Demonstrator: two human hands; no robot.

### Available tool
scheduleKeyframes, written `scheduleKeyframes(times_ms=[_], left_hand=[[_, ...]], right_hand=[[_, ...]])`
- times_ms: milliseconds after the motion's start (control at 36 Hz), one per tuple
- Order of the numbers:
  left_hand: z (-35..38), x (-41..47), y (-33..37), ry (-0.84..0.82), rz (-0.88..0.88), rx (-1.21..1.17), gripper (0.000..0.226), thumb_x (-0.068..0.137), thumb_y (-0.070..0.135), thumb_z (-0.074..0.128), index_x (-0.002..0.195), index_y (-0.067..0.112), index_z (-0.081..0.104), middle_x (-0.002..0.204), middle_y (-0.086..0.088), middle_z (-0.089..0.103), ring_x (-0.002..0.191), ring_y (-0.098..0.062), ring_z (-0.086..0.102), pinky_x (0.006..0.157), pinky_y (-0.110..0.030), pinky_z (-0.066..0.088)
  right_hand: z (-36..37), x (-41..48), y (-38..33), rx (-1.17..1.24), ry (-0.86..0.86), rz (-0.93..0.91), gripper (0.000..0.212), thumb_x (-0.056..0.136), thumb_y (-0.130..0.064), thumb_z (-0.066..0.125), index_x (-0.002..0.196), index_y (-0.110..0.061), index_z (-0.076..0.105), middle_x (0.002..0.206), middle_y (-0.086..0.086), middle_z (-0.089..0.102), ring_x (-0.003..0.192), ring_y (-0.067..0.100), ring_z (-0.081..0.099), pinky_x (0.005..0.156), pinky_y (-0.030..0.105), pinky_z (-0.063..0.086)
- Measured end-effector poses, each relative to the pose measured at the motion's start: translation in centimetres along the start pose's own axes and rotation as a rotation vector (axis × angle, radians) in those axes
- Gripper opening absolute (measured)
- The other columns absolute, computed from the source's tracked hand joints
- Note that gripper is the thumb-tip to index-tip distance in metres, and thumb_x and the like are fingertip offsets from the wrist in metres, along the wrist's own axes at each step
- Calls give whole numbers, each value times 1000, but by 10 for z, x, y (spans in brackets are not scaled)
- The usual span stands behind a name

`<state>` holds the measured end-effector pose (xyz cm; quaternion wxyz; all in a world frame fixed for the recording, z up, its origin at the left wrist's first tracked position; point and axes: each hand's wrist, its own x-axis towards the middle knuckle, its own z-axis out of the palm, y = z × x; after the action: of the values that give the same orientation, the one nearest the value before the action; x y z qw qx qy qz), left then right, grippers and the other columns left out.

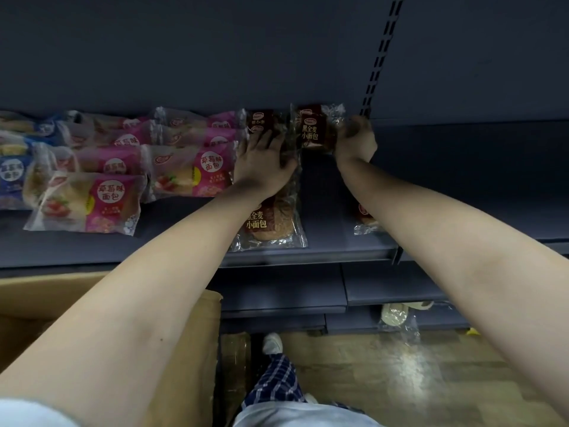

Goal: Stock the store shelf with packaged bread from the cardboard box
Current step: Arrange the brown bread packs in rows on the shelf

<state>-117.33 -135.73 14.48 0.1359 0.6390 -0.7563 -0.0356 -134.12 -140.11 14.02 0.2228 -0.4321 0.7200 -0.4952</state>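
Brown-labelled bread packets lie on the dark shelf (323, 241). My left hand (261, 163) rests with spread fingers on a column of brown packets (271, 223) and touches the rear one (261, 121). My right hand (355, 140) grips the right end of another brown packet (312, 127) at the back of the shelf. A further brown packet (365, 220) lies partly hidden under my right forearm. The cardboard box (197, 334) stands at the lower left; my left arm covers its inside.
Pink strawberry bread packets (101, 201) fill the shelf to the left, with blue packets (12, 177) at the far left. The shelf's right part is bare. Lower shelves hold a clear packet (395, 315). My shoe (272, 343) stands on the wooden floor.
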Motion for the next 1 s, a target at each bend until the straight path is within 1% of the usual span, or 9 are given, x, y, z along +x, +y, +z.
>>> scheduleKeyframes(times_ms=[83,222,389,556,639,750,861,944,1000], left_hand=[[-3,0,1,-16,-5,2,63,95,48,36,150,19,26,157,-8,23,147,-24,11,118,-45,6],[-9,-2,8,-15,-18,-24,61,96,47,37,150,19,28,157,-8,24,146,-26,13,118,-46,8],[-19,-10,30,73,42,-28,55,95,42,40,144,16,39,149,-6,37,140,-27,27,118,-42,13],[-25,-19,62,64,105,-29,50,96,40,42,140,15,44,147,-9,39,140,-28,28,118,-41,13],[-26,-25,79,31,135,-30,51,95,40,43,141,18,42,147,-8,41,139,-28,30,118,-41,14],[-22,-34,101,-108,116,-52,56,96,45,42,146,23,32,145,-11,43,136,-32,33,113,-41,24],[-7,-48,117,-235,126,-116,69,92,51,47,150,23,22,148,-8,41,131,-29,43,104,-36,39],[4,-59,127,-270,114,-130,73,91,51,49,151,20,20,143,-10,46,125,-30,48,101,-35,41],[9,-66,129,-253,103,-135,78,91,52,50,152,19,14,142,-11,48,124,-31,49,101,-37,41]], right_hand=[[-6,-1,2,26,-9,-18,31,97,-24,50,125,-12,54,121,10,60,111,22,56,83,22,41],[-23,0,4,-1,-18,-73,29,96,-22,49,122,-9,57,120,8,60,111,20,55,78,17,37],[-54,1,1,-24,-21,-134,27,97,-21,49,119,-8,58,121,9,60,115,23,53,95,31,43],[-89,1,4,-30,-36,-198,20,95,-16,50,111,-12,62,116,8,63,110,20,57,90,25,45],[-108,-1,6,-129,-136,-301,18,96,-21,51,108,-14,62,115,9,63,108,21,58,86,23,43],[-130,-15,14,-326,-389,-395,28,97,-30,51,116,-12,60,121,8,58,113,21,52,84,21,36],[-147,-30,24,-555,-555,-363,42,96,-33,51,134,-15,47,137,10,49,128,29,42,91,26,36],[-158,-41,25,-624,-680,-322,48,96,-27,50,141,-13,38,138,11,48,123,29,48,90,28,39],[-162,-47,26,-615,-757,-260,55,96,-29,50,145,-15,31,137,11,50,118,26,52,92,29,44]])
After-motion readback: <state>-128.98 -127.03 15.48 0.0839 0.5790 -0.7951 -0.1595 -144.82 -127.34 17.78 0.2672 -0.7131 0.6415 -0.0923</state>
